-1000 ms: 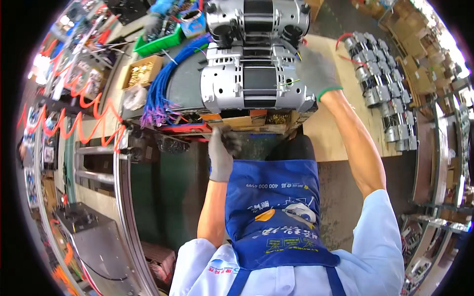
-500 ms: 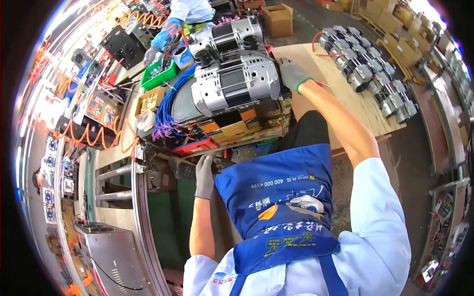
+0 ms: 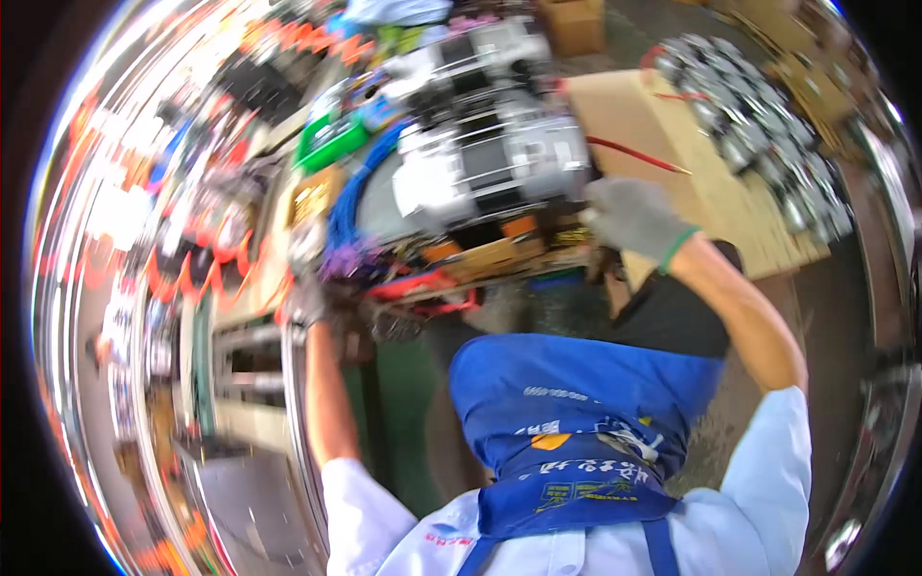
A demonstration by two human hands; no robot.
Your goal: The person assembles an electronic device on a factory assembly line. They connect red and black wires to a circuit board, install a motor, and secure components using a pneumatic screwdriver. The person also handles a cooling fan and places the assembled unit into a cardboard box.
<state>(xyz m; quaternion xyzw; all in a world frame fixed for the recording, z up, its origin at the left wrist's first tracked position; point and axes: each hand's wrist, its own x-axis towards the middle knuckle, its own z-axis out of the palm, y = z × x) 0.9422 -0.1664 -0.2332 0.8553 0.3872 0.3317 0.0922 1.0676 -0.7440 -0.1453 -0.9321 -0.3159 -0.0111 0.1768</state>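
Note:
My right hand point(image 3: 634, 219), in a grey glove with a green cuff, is by the right end of a silver, twin-headed compressor point(image 3: 538, 158); motion smears its fingers, and I cannot see whether it touches the machine. My left hand point(image 3: 305, 296), also gloved, is at the left bench edge, near the purple-pink ends of a bundle of blue wires point(image 3: 363, 187). Its fingers are too blurred to read. Behind the near compressor stands a second silver compressor point(image 3: 471, 67). A red hose point(image 3: 639, 156) with a pointed tip lies to the right.
A green bin point(image 3: 331, 144) and a small box of brass-coloured parts point(image 3: 313, 197) stand left of the wires. Below the compressor is a red bin point(image 3: 413, 285). Several silver motor units point(image 3: 749, 125) cover part of the wooden board point(image 3: 672, 125) at right. Orange coiled hoses point(image 3: 206, 278) hang at left.
My left hand has moved from beside the apron out to the left bench edge. My right hand has come nearer, off the compressor's far right corner. The view has shifted, and the red hose shows more.

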